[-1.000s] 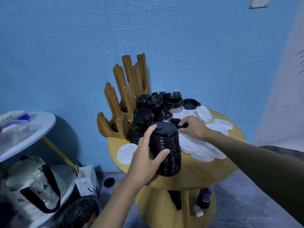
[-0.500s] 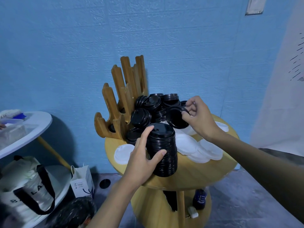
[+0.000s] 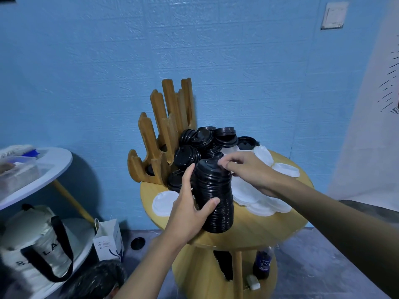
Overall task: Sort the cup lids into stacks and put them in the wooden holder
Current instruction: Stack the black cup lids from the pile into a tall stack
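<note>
A tall stack of black lids [image 3: 217,197] stands near the front of the round wooden table [image 3: 267,229]. My left hand [image 3: 190,209] grips its left side, thumb in front and fingers behind. My right hand [image 3: 248,171] holds a black lid at the top of the stack with its fingertips. Behind lies a heap of loose black lids [image 3: 205,141]. White lids [image 3: 257,197] are spread to the right, and one white lid [image 3: 164,201] lies at the left. The wooden holder [image 3: 164,130] with tall prongs stands at the table's back left.
A white round table [image 3: 38,169] with a plastic box stands at the left, a tote bag [image 3: 36,244] and a paper bag [image 3: 109,242] below it. One black lid [image 3: 137,243] lies on the floor. A dark bottle [image 3: 262,264] stands on the table's lower shelf.
My right hand picked a black lid from the heap, lifted it and brought it down onto the top of the stack. My left hand kept gripping the stack.
</note>
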